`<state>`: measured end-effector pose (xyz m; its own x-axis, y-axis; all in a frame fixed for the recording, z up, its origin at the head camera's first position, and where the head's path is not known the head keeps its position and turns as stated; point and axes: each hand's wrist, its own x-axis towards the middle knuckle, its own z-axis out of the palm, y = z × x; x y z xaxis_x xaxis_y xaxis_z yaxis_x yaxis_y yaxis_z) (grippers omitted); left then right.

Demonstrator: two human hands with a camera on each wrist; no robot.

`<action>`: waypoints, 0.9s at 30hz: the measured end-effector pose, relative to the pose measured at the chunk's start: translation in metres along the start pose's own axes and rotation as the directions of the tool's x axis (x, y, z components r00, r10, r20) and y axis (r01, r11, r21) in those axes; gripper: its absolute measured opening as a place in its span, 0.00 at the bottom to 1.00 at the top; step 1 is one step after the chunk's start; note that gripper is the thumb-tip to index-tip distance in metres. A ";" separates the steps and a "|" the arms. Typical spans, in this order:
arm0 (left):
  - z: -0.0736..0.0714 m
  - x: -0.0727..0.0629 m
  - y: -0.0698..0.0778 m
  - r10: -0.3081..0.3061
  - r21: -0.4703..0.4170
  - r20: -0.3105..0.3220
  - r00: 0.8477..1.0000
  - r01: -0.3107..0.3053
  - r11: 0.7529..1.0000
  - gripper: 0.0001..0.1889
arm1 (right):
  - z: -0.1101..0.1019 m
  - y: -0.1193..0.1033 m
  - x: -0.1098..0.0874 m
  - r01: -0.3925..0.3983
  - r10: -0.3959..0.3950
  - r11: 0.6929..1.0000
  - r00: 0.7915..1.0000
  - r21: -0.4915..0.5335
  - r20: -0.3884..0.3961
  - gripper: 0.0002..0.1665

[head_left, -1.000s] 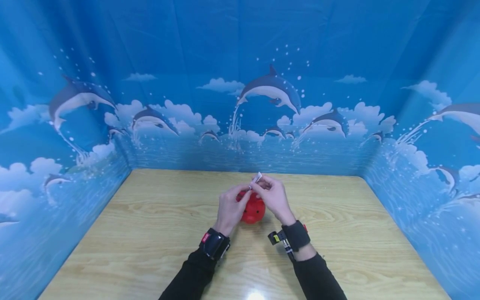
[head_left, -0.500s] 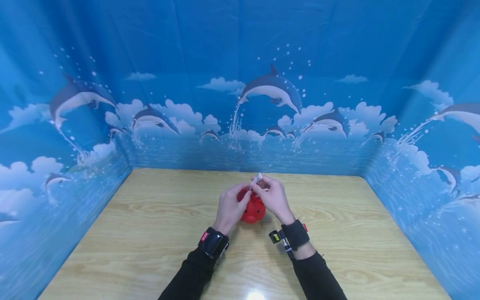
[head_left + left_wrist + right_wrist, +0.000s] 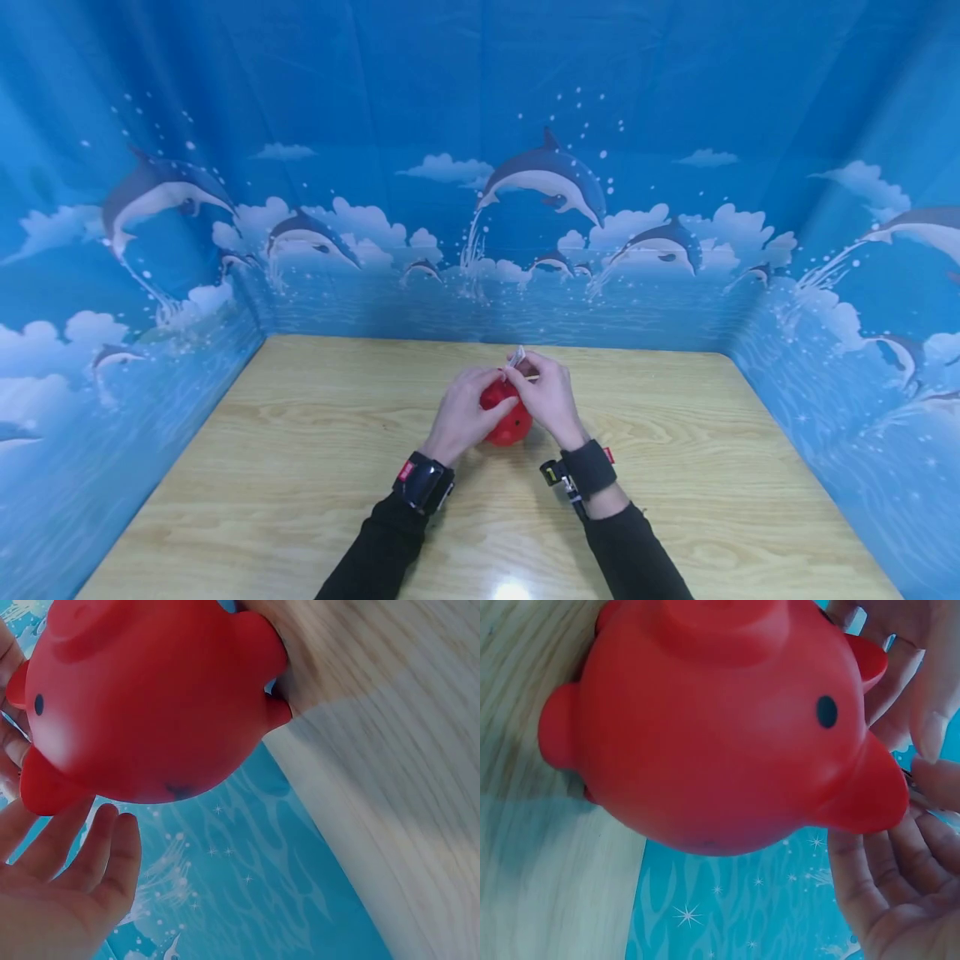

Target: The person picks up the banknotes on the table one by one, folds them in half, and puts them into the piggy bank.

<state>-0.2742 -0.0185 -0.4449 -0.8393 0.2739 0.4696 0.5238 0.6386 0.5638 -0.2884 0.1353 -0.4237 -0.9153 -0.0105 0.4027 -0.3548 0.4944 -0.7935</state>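
A round red piggy bank with black dot eyes and pointed ears stands on the table, its snout towards me. At its top, my right hand pinches a narrow white folded slip of paper between thumb and fingers. My left hand curves loosely by the bank's left side, its thumb reaching over the head and its fingertips close to the slip. In the left wrist view, relaxed fingers lie just below an ear. The bank's top and slot are hidden in both wrist views.
The light wood-grain table extends to both sides and in front. Blue curtains printed with dolphins and clouds enclose its back and sides. A dark strap with a small camera sits on the right wrist.
The left thumb has drawn away from the slip and moved down over the bank's head, so the left hand has spread. The right hand stays nearly where it was, still pinching the slip.
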 end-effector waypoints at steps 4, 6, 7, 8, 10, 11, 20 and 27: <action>0.002 0.000 -0.001 -0.010 0.014 0.034 0.999 0.009 1.000 0.26 | -0.001 0.000 0.000 -0.006 0.007 1.000 1.000 -0.020 0.016 0.09; 0.003 0.000 -0.001 -0.018 0.022 0.043 0.999 0.017 1.000 0.26 | -0.001 0.001 0.000 -0.009 0.010 0.999 1.000 -0.033 0.025 0.10; 0.003 0.000 -0.001 -0.023 0.024 0.047 0.999 0.022 0.999 0.26 | -0.001 0.001 0.000 -0.006 0.008 0.999 1.000 -0.038 0.030 0.10; 0.004 -0.001 -0.001 -0.028 0.026 0.049 0.998 0.027 0.999 0.27 | -0.001 0.002 0.000 -0.002 0.004 0.999 0.999 -0.045 0.035 0.10; 0.004 -0.001 -0.001 -0.038 0.030 0.055 0.998 0.037 0.999 0.27 | -0.001 0.003 0.000 0.007 -0.004 0.998 0.999 -0.059 0.043 0.10; 0.004 -0.001 -0.001 -0.041 0.034 0.059 0.997 0.039 0.999 0.27 | -0.001 0.003 0.000 0.009 -0.006 0.998 0.999 -0.066 0.045 0.10; 0.005 -0.001 -0.001 -0.046 0.056 0.080 0.996 0.042 0.998 0.28 | 0.000 0.004 0.000 0.008 0.000 0.992 0.998 -0.128 0.057 0.10; 0.005 -0.001 -0.001 -0.041 0.057 0.071 0.997 0.037 0.998 0.26 | 0.000 0.005 0.000 0.024 -0.013 0.989 0.997 -0.149 0.073 0.09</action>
<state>-0.2746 -0.0161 -0.4495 -0.8683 0.2975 0.3969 0.4831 0.6885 0.5409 -0.2902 0.1372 -0.4275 -0.9220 -0.0802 0.3788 -0.3442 0.6177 -0.7071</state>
